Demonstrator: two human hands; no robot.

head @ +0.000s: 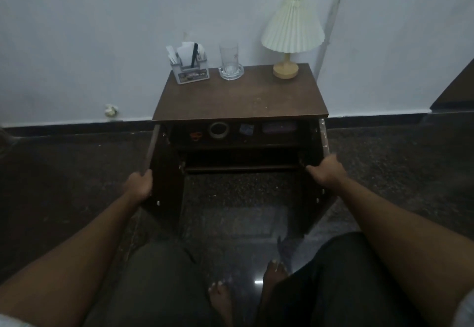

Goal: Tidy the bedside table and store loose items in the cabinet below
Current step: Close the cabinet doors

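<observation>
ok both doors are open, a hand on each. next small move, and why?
Probably swing both doors shut. The left hand grips the left door and the right hand the right door. A tape roll and other small items already sit on the upper shelf, while the tabletop holds only the organizer, glass and lamp, lined up at the back.

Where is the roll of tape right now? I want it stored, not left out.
In the head view the roll of tape sits on the upper shelf of the open cabinet, left of centre, under the tabletop.
</observation>
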